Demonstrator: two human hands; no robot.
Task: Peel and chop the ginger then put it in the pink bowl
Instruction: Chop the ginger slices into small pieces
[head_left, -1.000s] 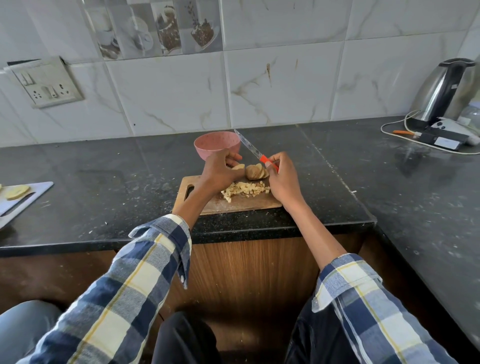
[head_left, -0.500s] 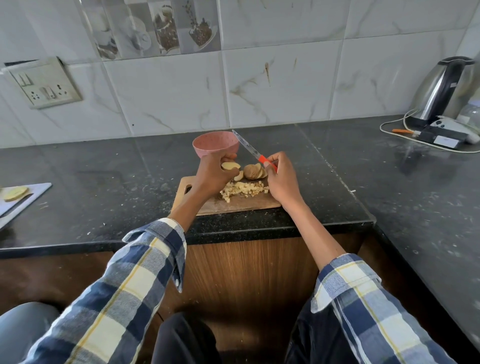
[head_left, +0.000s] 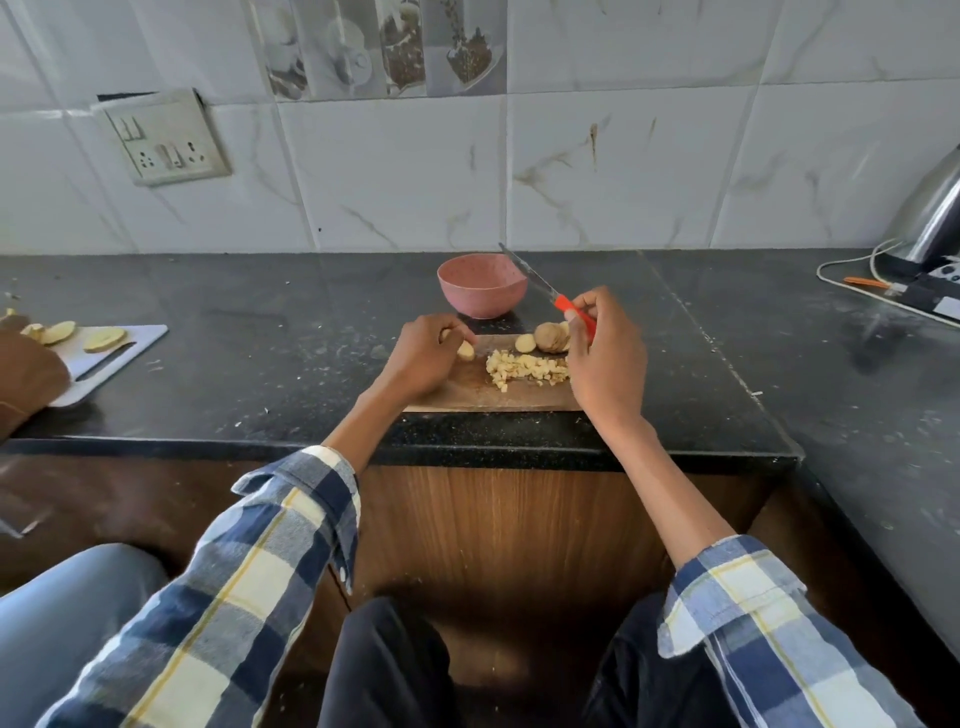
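Far left edge of the desk (head_left: 270, 332): a white cutting board (head_left: 130, 345) carrying pale slices, not part of my step.

Centre, at the desk's front edge: the wooden chopping board (head_left: 467, 395). My left hand (head_left: 421, 358) sits over the board's left end, its grip pinching a small peeled ginger piece (head_left: 466, 352) between fingertips and thumb. Right of it lies the pile of chopped ginger (head_left: 524, 369), mid-board. Behind the pile, at the board's back edge, rest a ginger slice (head_left: 525, 343) and a larger ginger chunk (head_left: 551, 338), not yet chopped.

The pink bowl (head_left: 482, 286) stands just behind the board; whether it holds anything I cannot tell.

My right hand (head_left: 605, 358) has its grip curled round the red handle of the knife (head_left: 540, 285), blade raised and pointing back-left, its tip in line with the bowl's rim.

Assessment: chopping is partly done. To do this step well, I should lay the pinched piece flat side down clear of the pile, tuck my left fingertips back, lower the blade and cut in short, even strokes.
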